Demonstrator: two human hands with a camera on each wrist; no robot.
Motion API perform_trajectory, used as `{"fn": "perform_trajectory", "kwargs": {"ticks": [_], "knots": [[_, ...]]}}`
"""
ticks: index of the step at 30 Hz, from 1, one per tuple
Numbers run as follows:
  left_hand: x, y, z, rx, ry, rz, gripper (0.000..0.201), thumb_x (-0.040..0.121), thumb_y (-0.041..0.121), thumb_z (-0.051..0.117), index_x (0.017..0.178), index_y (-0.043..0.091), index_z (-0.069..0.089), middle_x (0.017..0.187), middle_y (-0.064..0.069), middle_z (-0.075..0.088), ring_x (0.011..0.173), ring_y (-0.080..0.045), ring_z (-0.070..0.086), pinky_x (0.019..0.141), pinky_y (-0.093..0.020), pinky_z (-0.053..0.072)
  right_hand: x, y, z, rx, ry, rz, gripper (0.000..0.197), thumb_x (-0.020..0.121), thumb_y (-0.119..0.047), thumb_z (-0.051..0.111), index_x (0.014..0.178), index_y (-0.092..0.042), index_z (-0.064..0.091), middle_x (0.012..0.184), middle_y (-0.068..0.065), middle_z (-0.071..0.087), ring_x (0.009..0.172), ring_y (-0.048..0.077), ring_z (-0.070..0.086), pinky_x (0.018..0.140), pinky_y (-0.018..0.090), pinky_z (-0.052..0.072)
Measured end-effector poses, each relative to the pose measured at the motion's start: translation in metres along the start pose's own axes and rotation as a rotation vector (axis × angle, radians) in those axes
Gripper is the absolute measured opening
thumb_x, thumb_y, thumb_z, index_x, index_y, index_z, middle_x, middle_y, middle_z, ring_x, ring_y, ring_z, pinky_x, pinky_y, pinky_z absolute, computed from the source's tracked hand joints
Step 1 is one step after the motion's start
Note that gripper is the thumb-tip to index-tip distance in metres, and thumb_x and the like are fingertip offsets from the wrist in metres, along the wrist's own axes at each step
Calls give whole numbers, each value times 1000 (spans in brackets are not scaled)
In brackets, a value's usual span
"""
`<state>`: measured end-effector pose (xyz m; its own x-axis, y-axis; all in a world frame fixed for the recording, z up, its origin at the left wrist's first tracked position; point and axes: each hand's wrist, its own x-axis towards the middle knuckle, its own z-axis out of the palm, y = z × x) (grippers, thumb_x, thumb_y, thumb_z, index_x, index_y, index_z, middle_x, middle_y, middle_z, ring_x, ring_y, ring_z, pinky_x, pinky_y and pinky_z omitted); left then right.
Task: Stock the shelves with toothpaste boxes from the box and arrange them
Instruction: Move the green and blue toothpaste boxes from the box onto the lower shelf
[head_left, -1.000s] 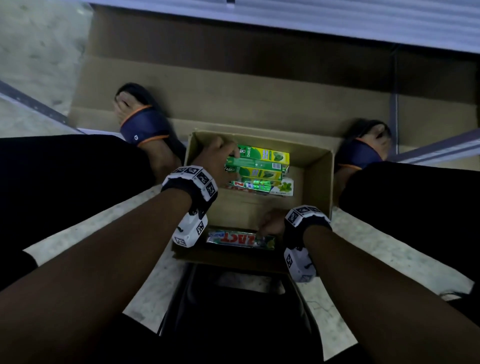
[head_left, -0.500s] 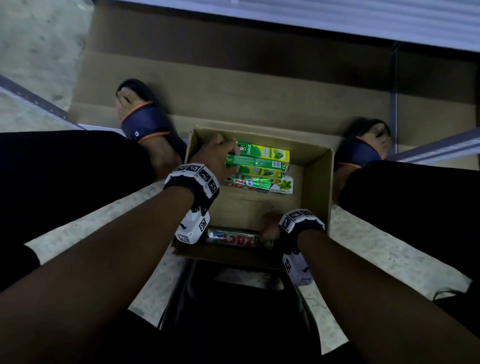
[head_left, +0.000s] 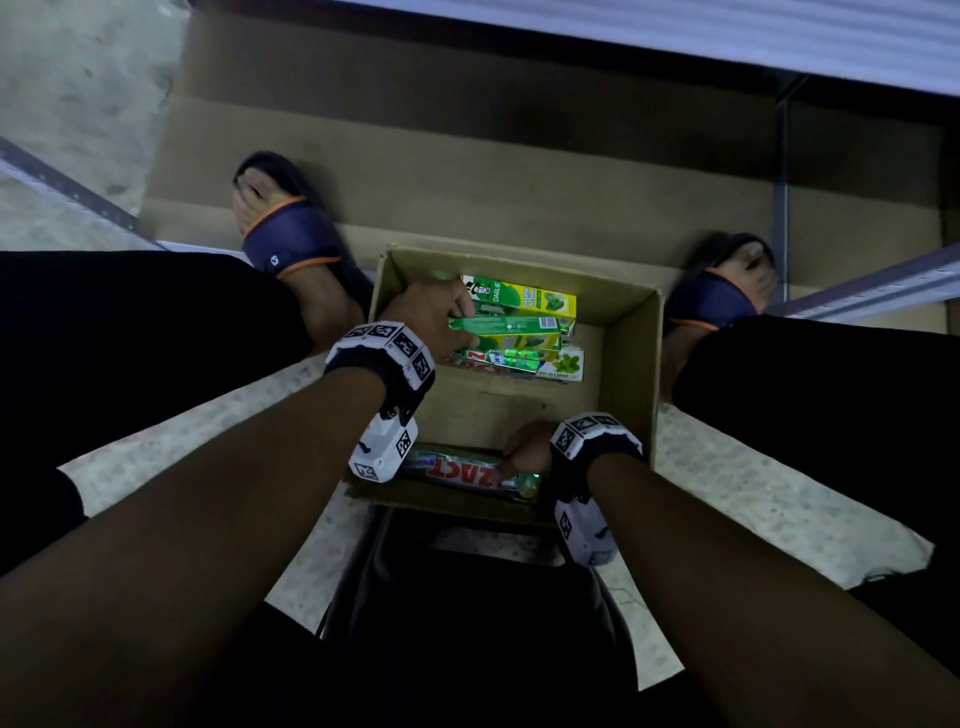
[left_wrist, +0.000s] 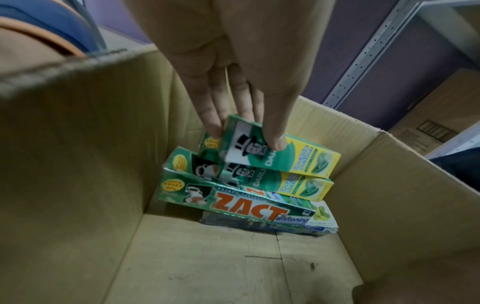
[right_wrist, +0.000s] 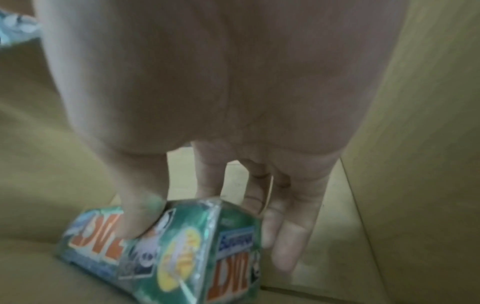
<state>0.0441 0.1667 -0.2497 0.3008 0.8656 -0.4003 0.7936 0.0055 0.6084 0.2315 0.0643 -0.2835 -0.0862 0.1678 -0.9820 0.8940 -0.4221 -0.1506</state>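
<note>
Head view: the box (head_left: 631, 364) is mostly emptied; a few packs are left; a Darlie pack (left_wrist: 275, 152) is gripped by the left hand (head_left: 436, 322); a Zact pack (head_left: 457, 470) is gripped by the right hand (head_left: 527, 449); nothing is seen shelved.

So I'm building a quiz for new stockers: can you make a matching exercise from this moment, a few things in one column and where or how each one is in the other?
Things:
1. top Darlie box
2. lone Zact box
3. Zact Whitening box
4. carton

Places or states:
a. on the floor between the person's feet
b. at the carton's near wall, pinched by the right hand
c. low in the stack, under the Darlie boxes
d. top of the stack, gripped at its end by the left hand

Pairs: 1-d, 2-b, 3-c, 4-a
</note>
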Motion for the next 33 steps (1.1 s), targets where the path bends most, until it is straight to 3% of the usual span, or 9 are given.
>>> {"fn": "perform_trajectory", "kwargs": {"ticks": [6, 10, 13, 17, 23, 27, 29, 31, 33], "knots": [[-7, 0, -4, -14, -18, -40, 45, 77, 29, 82, 118, 19, 69, 112, -2, 69, 98, -12, 62, 84, -18, 40, -6, 7, -4, -21, -11, -46, 44, 107, -11, 38, 145, 11, 35, 151, 25, 39, 136, 36, 41, 105, 30, 30], [-16, -1, -5, -26, 21, -52, 34, 78, 33, 80, 110, 23, 72, 108, 2, 70, 95, -9, 60, 80, -19, 39, -27, 13, -10, 53, 14, -77, 53, 94, -23, 65, 140, 0, 50, 144, 21, 48, 132, 39, 46, 108, 43, 41], [-25, 0, -7, -131, 60, -87, 29, 77, 29, 81, 103, 24, 73, 100, 2, 70, 91, -8, 62, 82, -21, 46, -39, 10, -14, 89, -98, -100, 57, 97, -18, 62, 146, 0, 41, 151, 20, 40, 136, 40, 40, 109, 40, 38], [-35, 3, -5, -258, 133, -155, 21, 75, 28, 82, 93, 28, 69, 91, 7, 69, 80, -2, 61, 73, -16, 44, -47, 16, -20, 117, -73, -150, 44, 93, -12, 66, 133, 5, 55, 125, 20, 58, 125, 43, 52, 97, 41, 44], [-47, 12, -4, -525, 200, -221, 21, 82, 16, 77, 100, 12, 66, 93, -3, 65, 92, -18, 63, 77, -32, 55, -58, 34, -23, 222, 31, -103, 48, 92, -4, 65, 137, 4, 50, 137, 22, 54, 127, 40, 51, 98, 39, 45], [-55, 17, 4, -712, 136, -299, 30, 91, 4, 65, 119, 8, 56, 91, 0, 54, 82, -18, 60, 57, -36, 60, -51, 33, -21, 273, -5, -110, 48, 92, 2, 63, 139, 2, 50, 129, 17, 56, 120, 33, 53, 103, 48, 45], [-56, 17, 9, -762, 73, -322, 33, 93, 0, 59, 124, 8, 52, 88, -1, 51, 82, -21, 60, 69, -48, 60, -48, 32, -23, 237, 14, -127, 48, 91, -3, 67, 136, -2, 53, 134, 16, 58, 122, 34, 55, 105, 46, 45], [-55, 15, 13, -787, 33, -361, 26, 93, -4, 58, 113, 11, 51, 86, -4, 53, 82, -25, 61, 77, -57, 55, -41, 34, -24, 334, 57, -162, 47, 87, 1, 71, 131, -3, 57, 129, 18, 62, 118, 39, 59, 96, 44, 51], [-54, 10, 17, -754, -15, -387, 23, 91, -5, 59, 99, 15, 50, 86, -8, 58, 79, -29, 59, 75, -52, 54, -33, 37, -22, 429, 87, -168, 50, 83, 7, 72, 130, -2, 57, 124, 21, 64, 113, 43, 61, 92, 47, 53]]}}
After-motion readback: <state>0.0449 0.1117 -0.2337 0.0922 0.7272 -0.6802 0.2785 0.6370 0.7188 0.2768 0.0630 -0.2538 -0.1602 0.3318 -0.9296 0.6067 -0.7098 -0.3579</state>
